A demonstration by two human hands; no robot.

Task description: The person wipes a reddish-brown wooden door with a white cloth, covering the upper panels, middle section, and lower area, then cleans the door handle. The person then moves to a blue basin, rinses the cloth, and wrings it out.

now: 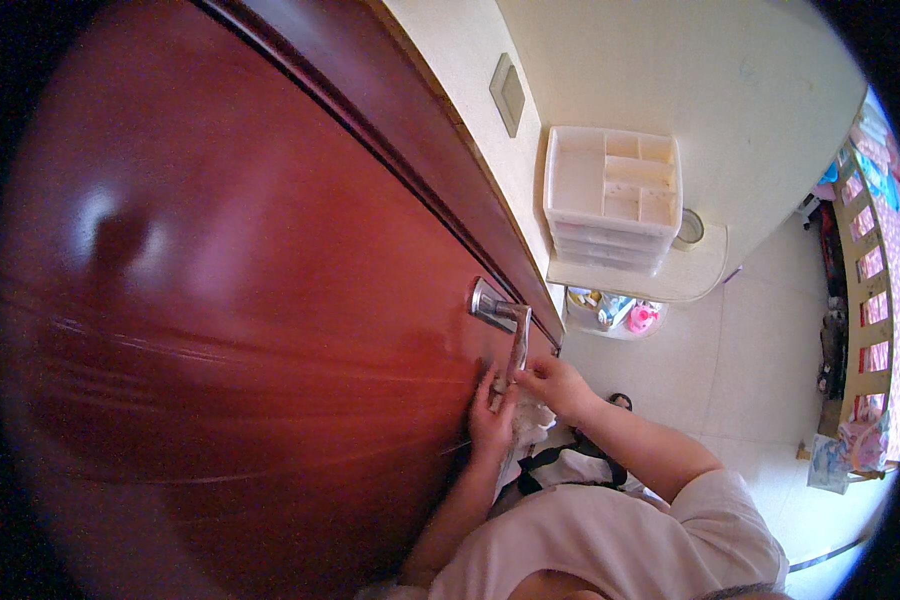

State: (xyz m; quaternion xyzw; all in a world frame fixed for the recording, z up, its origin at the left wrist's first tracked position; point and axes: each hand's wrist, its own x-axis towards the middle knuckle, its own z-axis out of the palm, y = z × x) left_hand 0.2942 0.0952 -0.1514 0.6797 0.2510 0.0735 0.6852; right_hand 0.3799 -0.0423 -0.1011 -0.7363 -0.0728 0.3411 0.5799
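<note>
A shiny metal lever handle point(521, 337) juts from a glossy reddish-brown door point(270, 300). At the lever's lower end, the curled fingers of my right hand point(562, 386) pinch the tip from the right. My left hand point(491, 424) is raised beside the same end, its fingers pointing up on both sides of it; whether they grip anything is unclear. A crumpled whitish cloth point(532, 421) shows just below and between my hands. What it hangs from is hidden.
Right of the door frame point(495, 232), a clear plastic drawer unit point(607, 225) stands on a rounded shelf point(697, 277) with a roll of tape point(690, 229). Beneath is a bin of small items point(615, 311). A wall switch point(508, 95) and a slatted bed point(870, 300) are also visible.
</note>
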